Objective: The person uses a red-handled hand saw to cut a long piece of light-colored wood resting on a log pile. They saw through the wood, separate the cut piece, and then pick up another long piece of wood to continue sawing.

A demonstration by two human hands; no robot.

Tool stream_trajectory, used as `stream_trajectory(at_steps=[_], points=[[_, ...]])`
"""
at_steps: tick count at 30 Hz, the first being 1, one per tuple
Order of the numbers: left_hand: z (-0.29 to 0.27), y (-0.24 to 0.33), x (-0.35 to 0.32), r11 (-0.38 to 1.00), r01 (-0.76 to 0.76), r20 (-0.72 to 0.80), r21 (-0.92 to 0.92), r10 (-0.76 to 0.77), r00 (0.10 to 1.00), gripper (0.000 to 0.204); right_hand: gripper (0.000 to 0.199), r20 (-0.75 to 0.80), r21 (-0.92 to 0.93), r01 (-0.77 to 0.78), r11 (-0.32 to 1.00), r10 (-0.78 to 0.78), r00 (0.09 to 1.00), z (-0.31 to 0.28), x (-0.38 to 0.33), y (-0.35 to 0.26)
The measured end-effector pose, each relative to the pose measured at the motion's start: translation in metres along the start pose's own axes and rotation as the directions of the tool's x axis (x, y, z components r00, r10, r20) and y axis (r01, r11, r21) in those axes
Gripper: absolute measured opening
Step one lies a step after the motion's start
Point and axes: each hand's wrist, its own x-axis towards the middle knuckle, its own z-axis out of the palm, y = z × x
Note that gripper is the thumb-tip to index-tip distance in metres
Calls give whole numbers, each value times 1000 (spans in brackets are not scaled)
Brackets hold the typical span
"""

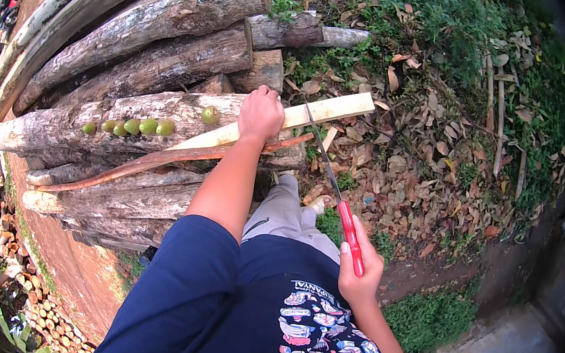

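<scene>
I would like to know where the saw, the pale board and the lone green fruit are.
Saw (pixel 347 221): head view, upper part of its handle.
Pale board (pixel 340 107): head view, near its right end.
Lone green fruit (pixel 210 115): head view, its middle.

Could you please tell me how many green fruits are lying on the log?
7. Six green fruits form a row on the log; one more lies apart, nearer the left hand. I see no sign of hidden ones.

Red-handled blade (pixel 335 185) in right grip (pixel 364 266), across plank (pixel 337 108)
</scene>
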Motion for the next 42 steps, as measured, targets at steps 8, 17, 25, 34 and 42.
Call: stream_trajectory(at_steps=[8,17,25,34,42], points=[[7,-4,2,999,-28,-19,-15,28,999,29,52,-10,-10,80,997,-80,997,26,54,13],[3,1,-1,999,-40,-27,-7,40,999,26,48,-46,120,63,991,-58,997,104,172,22],[5,1,-1,999,-41,-46,-3,40,998,28,44,-124,207,164,964,-141,982,147,240,46],[6,-3,4,999,-40,-11,5,40,999,32,48,-228,302,312,901,-250,941,96,178,-2],[-5,-2,-9,966,-253,-62,-59,250,966,50,51,-268,100,211,972,-178,947,-51,58,1]])
